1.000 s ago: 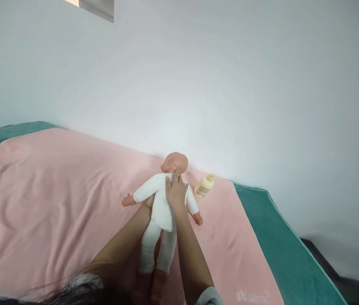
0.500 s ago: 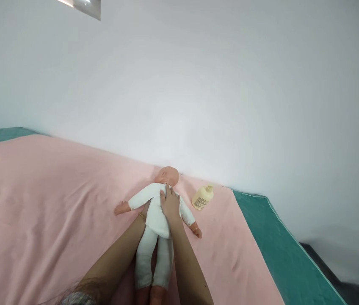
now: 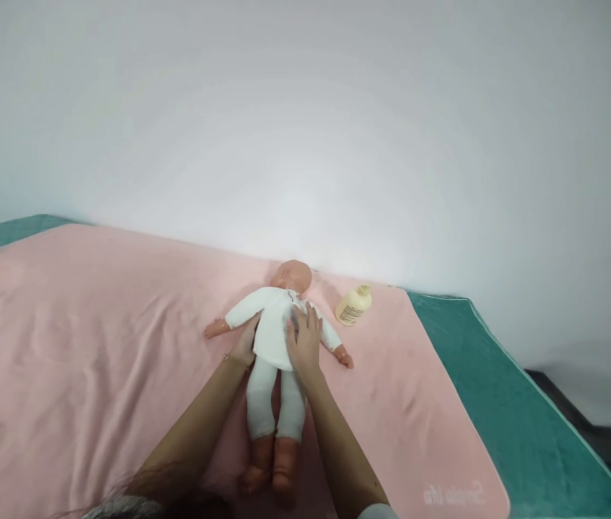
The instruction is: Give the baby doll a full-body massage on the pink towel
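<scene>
head view: doll (image 3: 271, 337) lying on a pink blanket (image 3: 122, 324), head toward the far wall (image 3: 305, 130), feet toward the near side.
right hand (image 3: 306, 346): laid on the right side of the doll's white torso, fingers extended, unclenched.
left hand (image 3: 246, 344): at the torso's left side, below the doll's outstretched arm; fingers partly hidden, so whether they grasp cannot be told.
bracelet (image 3: 228, 357): around the left wrist.
bottle (image 3: 353, 306): pale yellow, on the blanket, right of the doll's head.
green cover (image 3: 478, 360): beyond the blanket, far left and right.
</scene>
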Demonstrator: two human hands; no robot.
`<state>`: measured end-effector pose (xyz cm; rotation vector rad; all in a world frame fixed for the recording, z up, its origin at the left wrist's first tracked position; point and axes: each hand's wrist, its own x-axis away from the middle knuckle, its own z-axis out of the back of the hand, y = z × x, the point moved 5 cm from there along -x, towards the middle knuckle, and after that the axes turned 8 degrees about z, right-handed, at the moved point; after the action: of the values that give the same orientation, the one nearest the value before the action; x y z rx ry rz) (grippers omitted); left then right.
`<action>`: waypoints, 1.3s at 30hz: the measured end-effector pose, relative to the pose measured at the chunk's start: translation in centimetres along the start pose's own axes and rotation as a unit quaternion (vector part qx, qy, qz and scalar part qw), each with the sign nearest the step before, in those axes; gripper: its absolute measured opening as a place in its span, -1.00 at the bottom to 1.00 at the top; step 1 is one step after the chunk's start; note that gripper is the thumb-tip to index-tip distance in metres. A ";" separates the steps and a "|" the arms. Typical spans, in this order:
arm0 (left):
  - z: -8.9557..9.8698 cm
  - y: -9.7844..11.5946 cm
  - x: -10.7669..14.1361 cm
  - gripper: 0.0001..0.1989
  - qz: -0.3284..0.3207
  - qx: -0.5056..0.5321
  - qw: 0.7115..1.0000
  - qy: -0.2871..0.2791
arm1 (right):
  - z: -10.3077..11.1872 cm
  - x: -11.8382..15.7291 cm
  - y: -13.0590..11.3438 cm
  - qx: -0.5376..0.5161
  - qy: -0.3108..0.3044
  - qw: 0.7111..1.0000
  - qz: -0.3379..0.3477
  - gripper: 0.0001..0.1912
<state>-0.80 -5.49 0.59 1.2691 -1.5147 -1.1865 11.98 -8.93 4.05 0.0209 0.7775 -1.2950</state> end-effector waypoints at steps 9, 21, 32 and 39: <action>2.9 1.2 6.5 -0.65 -0.160 -0.165 0.954 0.191 | 3.2 8.6 1.4 -0.148 0.133 0.977 0.070 -0.69; -0.6 1.3 6.8 -0.64 -0.236 -0.395 0.886 -0.058 | 1.9 7.6 1.4 -0.221 0.033 0.972 0.070 -0.62; -0.1 1.3 6.0 -0.69 -0.233 -0.396 0.887 -0.038 | 1.5 6.6 1.8 -0.235 0.034 0.970 0.056 -0.61; 0.0 1.6 5.2 -0.72 -0.237 -0.409 0.881 -0.024 | 1.7 5.9 1.7 -0.180 0.053 0.981 0.051 -0.63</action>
<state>-1.97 -10.58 2.20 1.0151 -0.5652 -1.9091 14.69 -14.18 1.53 -0.1612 1.0800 -1.0478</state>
